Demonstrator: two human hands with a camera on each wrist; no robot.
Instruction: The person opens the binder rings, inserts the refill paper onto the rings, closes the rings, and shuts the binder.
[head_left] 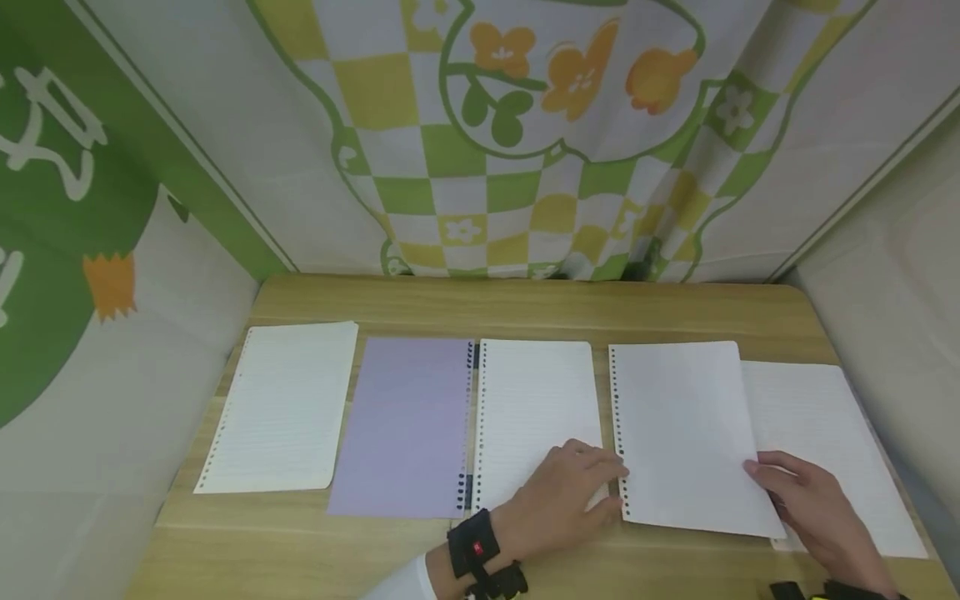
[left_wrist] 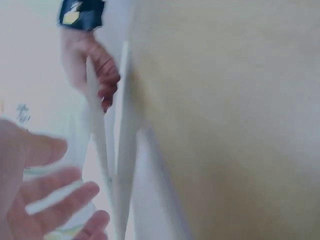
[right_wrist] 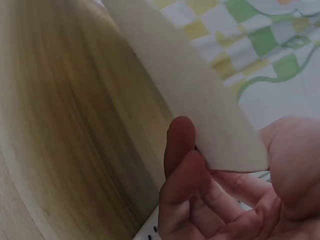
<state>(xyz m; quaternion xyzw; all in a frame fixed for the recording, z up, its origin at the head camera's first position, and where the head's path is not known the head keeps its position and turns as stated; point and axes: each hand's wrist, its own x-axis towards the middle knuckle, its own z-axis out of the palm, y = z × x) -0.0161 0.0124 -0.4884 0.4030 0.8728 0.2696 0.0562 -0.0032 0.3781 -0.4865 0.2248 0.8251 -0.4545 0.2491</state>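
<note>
Sheets and a notebook on a desk (head_left: 525, 310). The right hand (head_left: 817, 504) pinched the right edge of a loose white sheet (head_left: 678, 433) between thumb and fingers; this sheet, punched along its left side, lay between the open notebook (head_left: 405, 425) and a ruled sheet (head_left: 817, 442), which it partly overlapped. The left hand (head_left: 566, 500) had its fingers spread, the tips at the punched edge; contact could not be told. The notebook showed a purple cover at left and ruled paper at right; further left lay ruled paper (head_left: 281, 408). No words could be read on any sheet. White lettering (head_left: 33, 117) on a green panel (head_left: 45, 250) was cut off and illegible; a red mark on the black wristband (head_left: 487, 532) was too small to read.
</note>
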